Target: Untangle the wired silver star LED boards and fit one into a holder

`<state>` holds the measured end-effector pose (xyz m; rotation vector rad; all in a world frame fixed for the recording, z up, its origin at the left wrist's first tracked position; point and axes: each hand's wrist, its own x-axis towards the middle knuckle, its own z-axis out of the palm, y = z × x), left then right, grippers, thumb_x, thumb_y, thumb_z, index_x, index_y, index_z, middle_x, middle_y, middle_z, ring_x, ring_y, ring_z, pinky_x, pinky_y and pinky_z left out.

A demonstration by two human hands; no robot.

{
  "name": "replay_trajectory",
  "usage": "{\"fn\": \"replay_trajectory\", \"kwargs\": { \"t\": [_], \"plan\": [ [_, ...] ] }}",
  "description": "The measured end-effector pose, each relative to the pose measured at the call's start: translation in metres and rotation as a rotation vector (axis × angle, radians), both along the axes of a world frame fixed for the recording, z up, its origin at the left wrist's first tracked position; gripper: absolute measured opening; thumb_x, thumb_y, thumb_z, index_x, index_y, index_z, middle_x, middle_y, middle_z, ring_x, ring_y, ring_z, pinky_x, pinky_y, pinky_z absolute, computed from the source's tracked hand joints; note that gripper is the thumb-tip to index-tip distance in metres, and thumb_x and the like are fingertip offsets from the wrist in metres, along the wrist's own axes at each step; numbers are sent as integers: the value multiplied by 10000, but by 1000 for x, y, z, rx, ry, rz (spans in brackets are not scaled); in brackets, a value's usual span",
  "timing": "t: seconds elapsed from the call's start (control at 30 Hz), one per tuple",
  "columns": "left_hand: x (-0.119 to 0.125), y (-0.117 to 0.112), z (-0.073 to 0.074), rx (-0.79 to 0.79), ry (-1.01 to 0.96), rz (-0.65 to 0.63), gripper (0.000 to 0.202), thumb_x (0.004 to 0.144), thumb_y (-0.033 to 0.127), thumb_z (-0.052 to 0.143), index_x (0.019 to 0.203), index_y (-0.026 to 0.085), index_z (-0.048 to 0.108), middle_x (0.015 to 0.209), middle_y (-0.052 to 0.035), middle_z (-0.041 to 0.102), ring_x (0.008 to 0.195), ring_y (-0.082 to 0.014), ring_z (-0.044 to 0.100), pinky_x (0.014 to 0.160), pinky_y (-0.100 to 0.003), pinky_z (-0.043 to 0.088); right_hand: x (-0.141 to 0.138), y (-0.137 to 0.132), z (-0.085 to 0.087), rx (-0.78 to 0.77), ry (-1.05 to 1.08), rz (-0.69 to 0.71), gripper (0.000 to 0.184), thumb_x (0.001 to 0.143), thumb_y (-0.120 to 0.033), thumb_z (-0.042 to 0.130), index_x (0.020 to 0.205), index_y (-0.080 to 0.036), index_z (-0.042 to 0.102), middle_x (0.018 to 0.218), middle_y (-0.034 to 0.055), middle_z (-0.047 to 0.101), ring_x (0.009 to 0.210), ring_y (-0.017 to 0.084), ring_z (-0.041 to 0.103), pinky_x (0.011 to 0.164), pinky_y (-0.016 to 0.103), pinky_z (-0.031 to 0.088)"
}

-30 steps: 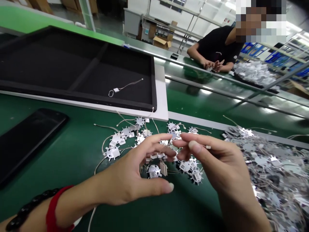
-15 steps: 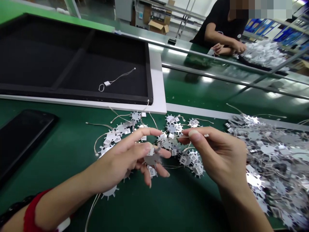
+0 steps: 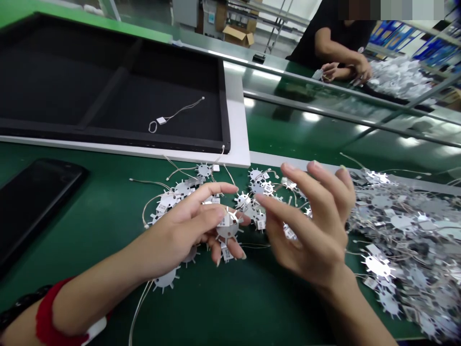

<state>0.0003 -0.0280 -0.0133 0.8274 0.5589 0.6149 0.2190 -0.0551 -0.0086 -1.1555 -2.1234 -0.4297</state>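
Observation:
My left hand (image 3: 183, 226) pinches a small silver toothed disc (image 3: 228, 233) between thumb and fingers, with a white label at its upper side. To the right, my right hand (image 3: 309, 230) is raised with its fingers spread, and nothing shows in its grasp. Its index fingertip is close to other toothed discs (image 3: 256, 186) that lie on the green table, several of them with white labels and thin wires. Another such disc (image 3: 166, 278) lies below my left wrist. My right thumb is partly hidden behind the hand.
A large heap of toothed discs (image 3: 399, 223) covers the right side. A black tray (image 3: 108, 137) at the back left holds a small wired white piece (image 3: 161, 120). A black phone (image 3: 39, 202) lies at left. Across the rails, a person (image 3: 338, 48) handles white pieces.
My right hand has let go of a thin wire end and opened, its fingers now lifted and spread. My left hand still holds the disc, which now faces me more.

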Motion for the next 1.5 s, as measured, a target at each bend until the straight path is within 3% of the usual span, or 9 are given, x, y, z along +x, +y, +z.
{"fn": "replay_trajectory", "kwargs": {
  "t": [0.13,0.2,0.27,0.4,0.57,0.77,1.1,1.27,1.5],
  "plan": [
    [-1,-2,1,60,27,-19,428,1029,374,531,1403,232,378,810,-46,732,741,-157,729,581,-154,527,0,-2,-3,-76,-121,101,329,831,-153,652,1148,-238,649,1409,109,584,1390,323,436,1196,598,201],
    [-2,-3,2,74,46,-11,469,1024,371,544,1432,245,350,884,-56,732,766,-163,735,586,-156,530,1,-1,-4,-94,-115,109,303,839,-189,667,1136,-245,656,1420,109,574,1404,320,421,1199,593,190],
    [-1,-3,3,83,85,1,505,1015,374,561,1453,272,332,1090,-97,705,788,-178,743,593,-179,540,1,1,-3,-111,-93,106,264,845,-215,681,1105,-257,666,1403,101,584,1406,319,421,1201,589,183],
    [1,-4,4,69,97,33,574,996,363,600,1480,286,301,1367,-166,570,808,-185,744,614,-204,549,0,2,-3,-183,-85,126,213,876,-188,654,1082,-243,652,1282,82,666,1324,282,528,1215,566,168],
    [4,-6,7,27,112,66,690,953,325,675,1505,292,262,1369,-167,569,800,-174,735,619,-202,550,0,2,-3,-207,-74,133,204,895,-169,637,1087,-238,636,1244,77,686,1276,259,573,1208,551,204],
    [3,-5,12,25,111,110,757,924,314,712,1525,309,251,1335,-159,599,730,-164,727,576,-201,538,-1,-2,2,-276,-8,170,270,899,-199,636,1168,-213,635,1370,132,600,1374,298,488,1194,582,239],
    [0,-3,11,-5,47,9,668,929,272,712,1489,286,348,1365,-191,593,810,-225,762,626,-207,592,-1,0,4,-320,108,241,170,924,-152,634,1083,-195,680,1340,147,630,1320,290,541,1157,592,335],
    [-2,0,13,-87,-27,-10,740,921,205,712,1524,368,315,1423,-166,561,841,-247,767,627,-205,617,-4,0,1,-298,193,257,100,921,-151,641,1011,-190,661,1277,129,659,1259,274,590,1145,546,370],
    [-3,1,15,-122,-13,-33,739,903,196,731,1508,373,345,1457,-178,525,797,-236,768,563,-180,604,-7,-2,-2,-435,331,323,105,941,-117,585,976,-204,634,1252,99,588,1290,243,533,1134,495,415]
  ]
}}
